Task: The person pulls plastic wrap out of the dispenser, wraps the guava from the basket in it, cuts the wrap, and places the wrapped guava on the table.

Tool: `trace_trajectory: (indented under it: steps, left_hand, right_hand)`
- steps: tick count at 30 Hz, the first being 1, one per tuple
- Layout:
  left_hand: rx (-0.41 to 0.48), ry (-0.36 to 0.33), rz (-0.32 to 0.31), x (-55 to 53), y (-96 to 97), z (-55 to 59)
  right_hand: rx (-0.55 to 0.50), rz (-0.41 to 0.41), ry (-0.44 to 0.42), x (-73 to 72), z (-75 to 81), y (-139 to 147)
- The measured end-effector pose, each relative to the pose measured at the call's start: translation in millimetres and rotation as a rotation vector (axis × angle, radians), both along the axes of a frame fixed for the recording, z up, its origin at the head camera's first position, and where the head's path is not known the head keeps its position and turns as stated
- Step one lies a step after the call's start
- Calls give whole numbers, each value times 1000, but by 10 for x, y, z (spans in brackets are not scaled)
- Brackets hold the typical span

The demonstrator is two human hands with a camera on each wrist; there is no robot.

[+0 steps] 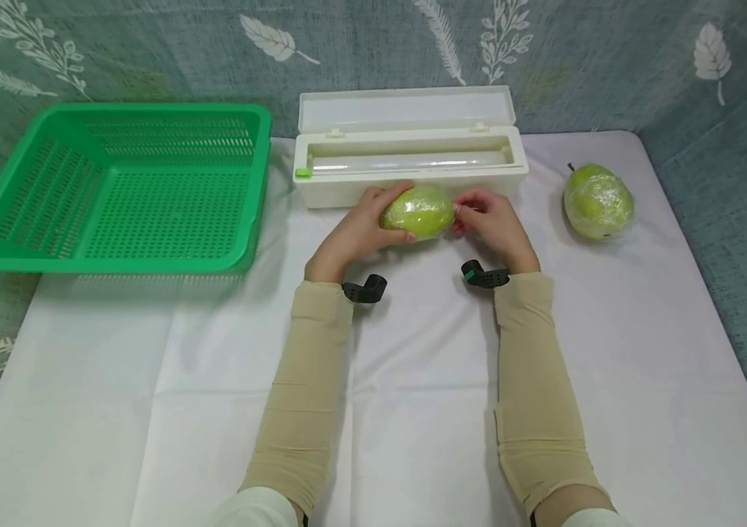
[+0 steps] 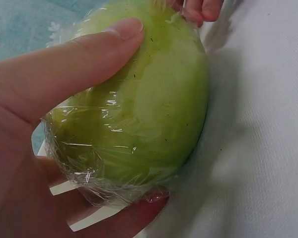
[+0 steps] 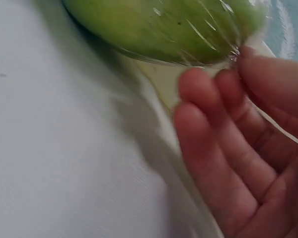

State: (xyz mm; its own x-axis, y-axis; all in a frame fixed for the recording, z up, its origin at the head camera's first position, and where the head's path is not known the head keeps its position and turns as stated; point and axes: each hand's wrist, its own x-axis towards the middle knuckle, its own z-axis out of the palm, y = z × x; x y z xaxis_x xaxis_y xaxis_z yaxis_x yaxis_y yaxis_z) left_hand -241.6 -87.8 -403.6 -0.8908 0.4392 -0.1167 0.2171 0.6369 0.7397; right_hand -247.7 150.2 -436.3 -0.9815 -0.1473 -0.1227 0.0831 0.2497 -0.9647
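A green pear (image 1: 421,211) in clear plastic wrap lies on its side in front of the cling film box (image 1: 413,192). My left hand (image 1: 358,233) grips its left end, thumb on the near side and fingers round the far side. In the left wrist view the plastic wrap (image 2: 111,116) is wrinkled and bunched toward the palm. At the pear's right end, my right hand (image 1: 493,223) pinches a twisted gather of the wrap between thumb and forefinger. Its other fingers curl loosely below, as the right wrist view shows.
The box's lid (image 1: 406,110) stands raised at the back, with a film roll (image 1: 406,162) inside. A green plastic basket (image 1: 251,219) stands to the left. Another wrapped pear (image 1: 598,201), stem showing, sits on the right of the white tablecloth (image 1: 426,439). A patterned curtain (image 1: 360,58) hangs behind.
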Motion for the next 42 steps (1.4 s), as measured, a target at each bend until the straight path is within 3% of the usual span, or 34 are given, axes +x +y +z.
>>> trace_trajectory:
  steps: [9,21,34,42]
  left_hand:
    - [9,14,-16,-9,-11,-4]
    - [29,8,3,-3,15,-48]
    - [111,49,-15,-13,-11,-96]
    - [162,65,-4,-22,-52,-171]
  right_hand:
    - [58,-38,67,-13,-6,-54]
    - [-79,-30,-68,23,41,25]
    - [-61,-24,-35,8,47,-21]
    - [-81,-29,-81,95,249,-52]
